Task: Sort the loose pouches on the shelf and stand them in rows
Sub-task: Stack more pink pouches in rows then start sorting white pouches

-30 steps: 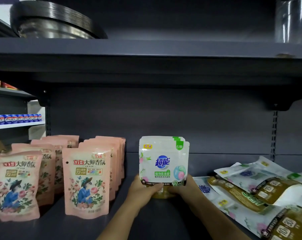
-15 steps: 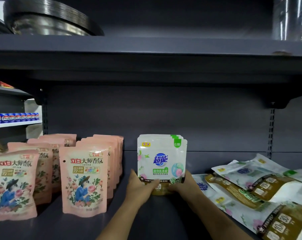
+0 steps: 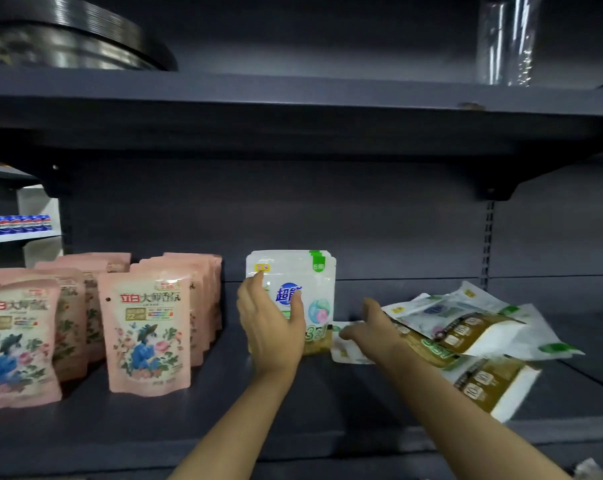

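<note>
A short row of white pouches (image 3: 315, 271) with a blue logo stands upright mid-shelf. My left hand (image 3: 270, 327) is pressed on its front, fingers round the left edge and thumb across the face. To the right, my right hand (image 3: 371, 329) has left the row. It lies with fingers stretched and thumb raised on a flat white pouch (image 3: 345, 353) at the near edge of the loose pile (image 3: 466, 327). That pile is white and gold pouches lying overlapped. Pink pouches (image 3: 147, 334) stand in rows at the left.
The grey shelf board (image 3: 293, 427) has bare room in front of and behind the white row. The upper shelf (image 3: 293, 95) hangs low overhead with stacked metal pans (image 3: 71, 39) and a clear wrapped item (image 3: 504, 39). A side shelf with blue cans (image 3: 16, 223) is at far left.
Both hands held the base of the white row before. My right hand has now let go and moved right onto the loose pile. My left hand slid up onto the row's front.
</note>
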A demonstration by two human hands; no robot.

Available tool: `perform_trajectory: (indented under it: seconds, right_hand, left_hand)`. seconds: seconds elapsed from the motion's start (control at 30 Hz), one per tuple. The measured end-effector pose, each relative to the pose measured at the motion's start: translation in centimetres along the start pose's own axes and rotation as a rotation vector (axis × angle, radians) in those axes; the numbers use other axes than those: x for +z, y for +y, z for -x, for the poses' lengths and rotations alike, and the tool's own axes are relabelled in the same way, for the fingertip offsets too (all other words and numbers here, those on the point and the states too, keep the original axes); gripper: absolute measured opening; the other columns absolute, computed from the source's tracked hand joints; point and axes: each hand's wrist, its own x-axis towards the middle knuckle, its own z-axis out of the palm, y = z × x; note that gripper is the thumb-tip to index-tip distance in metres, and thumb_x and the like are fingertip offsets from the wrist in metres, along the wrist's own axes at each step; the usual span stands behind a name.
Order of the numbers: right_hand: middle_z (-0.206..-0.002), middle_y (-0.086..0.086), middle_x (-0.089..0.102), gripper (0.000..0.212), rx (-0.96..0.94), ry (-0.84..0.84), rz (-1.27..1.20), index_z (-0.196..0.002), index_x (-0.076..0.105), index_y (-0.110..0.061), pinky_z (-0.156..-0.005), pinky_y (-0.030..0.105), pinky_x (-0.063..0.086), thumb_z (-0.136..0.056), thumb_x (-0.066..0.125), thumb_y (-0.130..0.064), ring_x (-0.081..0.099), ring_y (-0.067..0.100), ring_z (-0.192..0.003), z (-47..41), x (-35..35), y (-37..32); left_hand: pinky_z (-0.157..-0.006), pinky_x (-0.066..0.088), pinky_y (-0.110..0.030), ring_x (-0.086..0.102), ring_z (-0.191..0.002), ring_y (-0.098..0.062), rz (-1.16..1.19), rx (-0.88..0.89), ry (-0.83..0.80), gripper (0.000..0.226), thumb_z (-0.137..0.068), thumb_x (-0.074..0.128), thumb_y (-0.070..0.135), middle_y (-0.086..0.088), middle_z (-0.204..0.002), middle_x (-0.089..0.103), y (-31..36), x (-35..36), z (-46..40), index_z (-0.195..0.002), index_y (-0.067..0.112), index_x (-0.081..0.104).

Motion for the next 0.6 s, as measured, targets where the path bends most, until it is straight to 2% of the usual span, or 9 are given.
perform_trajectory:
  seconds: [0.03, 0.1, 0.2, 0.3, 0.37, 0.43, 0.47, 0.53, 0.6]
  right_hand:
    - [-0.087, -0.006, 0.048, 0.032, -0.021, 0.017, 0.001, -0.102, 0.042, -0.015, -0.058, 0.010, 0.039, -0.080, 0.062, 0.000, 0.050, 0.015, -0.085, 0.2, -0.7, 0.1]
    - [-0.077, -0.007, 0.046, 0.025, -0.054, 0.056, -0.001, -0.093, 0.043, -0.018, -0.054, 0.013, 0.039, -0.083, 0.059, -0.002, 0.047, 0.009, -0.068, 0.7, -2.3, 0.3]
    - [-0.091, 0.000, 0.056, 0.018, -0.052, 0.157, 0.000, -0.104, 0.054, -0.017, -0.080, 0.028, 0.046, -0.088, 0.057, -0.012, 0.055, 0.019, -0.088, 0.9, -5.0, 0.8]
    - [-0.084, -0.001, 0.054, 0.007, -0.069, 0.241, 0.096, -0.091, 0.055, -0.022, -0.077, 0.026, 0.038, -0.091, 0.049, -0.017, 0.050, 0.017, -0.086, 1.1, -7.9, 1.5]
    - [-0.095, 0.005, 0.059, 0.017, -0.052, 0.284, 0.136, -0.104, 0.060, -0.013, -0.081, 0.026, 0.041, -0.093, 0.048, -0.018, 0.054, 0.020, -0.091, 1.5, -9.7, 1.7]
    - [-0.113, 0.010, 0.065, 0.028, -0.031, 0.320, 0.140, -0.117, 0.059, -0.009, -0.092, 0.031, 0.046, -0.094, 0.047, -0.018, 0.059, 0.026, -0.106, 2.2, -11.3, 1.9]
    - [-0.117, 0.012, 0.064, 0.029, -0.024, 0.326, 0.143, -0.120, 0.058, -0.009, -0.094, 0.031, 0.046, -0.095, 0.046, -0.018, 0.059, 0.028, -0.110, 2.6, -11.9, 2.1]
    - [-0.121, 0.013, 0.062, 0.031, -0.006, 0.331, 0.155, -0.124, 0.055, -0.010, -0.090, 0.027, 0.043, -0.096, 0.044, -0.018, 0.058, 0.028, -0.113, 3.2, -13.0, 2.5]
    - [-0.125, 0.014, 0.061, 0.033, -0.004, 0.351, 0.186, -0.128, 0.052, -0.010, -0.091, 0.029, 0.043, -0.097, 0.043, -0.019, 0.056, 0.028, -0.115, 3.6, -14.0, 3.1]
  left_hand:
    - [-0.094, 0.043, -0.038, 0.050, -0.111, -0.028, 0.012, 0.043, 0.013, 0.048, -0.081, 0.068, 0.013, -0.014, -0.118, 0.051, 0.9, 0.4, 0.4, -0.122, -0.001, 0.048]
    - [-0.085, 0.045, -0.035, 0.053, -0.097, -0.025, 0.083, 0.031, -0.071, 0.030, -0.083, 0.064, 0.009, -0.009, -0.103, 0.054, 2.7, 1.8, 1.1, -0.109, 0.000, 0.052]
    - [-0.076, 0.044, -0.033, 0.059, -0.088, -0.029, 0.122, -0.107, -0.283, 0.017, -0.085, 0.060, 0.012, -0.010, -0.092, 0.059, 5.5, 4.5, 2.1, -0.099, 0.003, 0.054]
    - [-0.080, 0.045, -0.031, 0.060, -0.103, -0.033, 0.069, -0.305, -0.573, 0.024, -0.088, 0.056, 0.018, -0.017, -0.106, 0.065, 7.7, 7.5, 3.3, -0.102, -0.002, 0.059]
    - [-0.079, 0.047, -0.029, 0.061, -0.106, -0.034, 0.048, -0.434, -0.738, 0.035, -0.087, 0.055, 0.023, -0.018, -0.111, 0.066, 8.5, 9.4, 4.3, -0.107, -0.005, 0.062]
    - [-0.079, 0.055, -0.029, 0.067, -0.096, -0.033, 0.114, -0.564, -0.867, 0.048, -0.080, 0.061, 0.033, -0.017, -0.105, 0.069, 9.5, 11.0, 5.4, -0.110, -0.005, 0.062]
    - [-0.072, 0.059, -0.029, 0.068, -0.084, -0.031, 0.157, -0.614, -0.899, 0.050, -0.077, 0.064, 0.038, -0.016, -0.095, 0.070, 9.8, 11.9, 5.9, -0.106, -0.004, 0.063]
    - [-0.050, 0.055, -0.016, 0.060, -0.059, -0.020, 0.161, -0.680, -0.951, 0.046, -0.084, 0.062, 0.040, -0.009, -0.073, 0.063, 11.2, 12.5, 6.7, -0.097, -0.003, 0.061]
    - [-0.055, 0.057, -0.023, 0.057, -0.056, -0.018, 0.217, -0.761, -0.950, 0.045, -0.083, 0.065, 0.039, -0.009, -0.068, 0.059, 11.6, 13.2, 7.1, -0.101, -0.002, 0.062]
